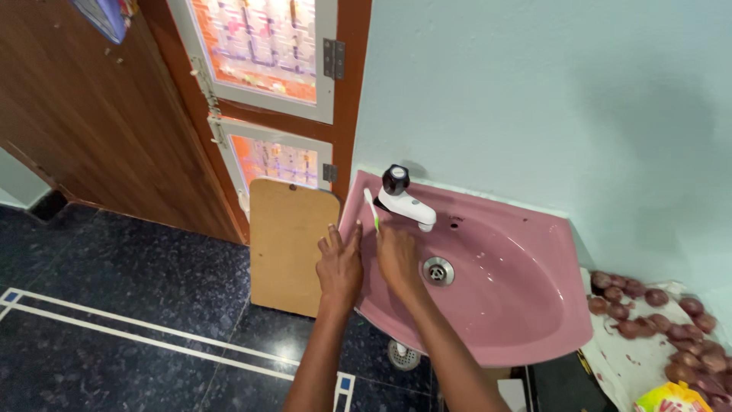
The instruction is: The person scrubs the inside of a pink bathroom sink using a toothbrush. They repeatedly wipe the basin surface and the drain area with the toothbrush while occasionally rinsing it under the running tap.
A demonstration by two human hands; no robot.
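Both hands: left hand (340, 263) on pink sink (534, 336) rim, right hand (398, 255) holding toothbrush (371, 207).

Pale blue wall (534, 91), dark speckled floor (114, 282), brown wooden door (91, 122).

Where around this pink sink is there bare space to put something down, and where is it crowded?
The sink basin is bare right of the drain, up to its right rim. The dark floor left of the wooden board is also bare. It is crowded at the sink's left rim: both hands, left hand and right hand, the toothbrush and tap. Onions fill the right.
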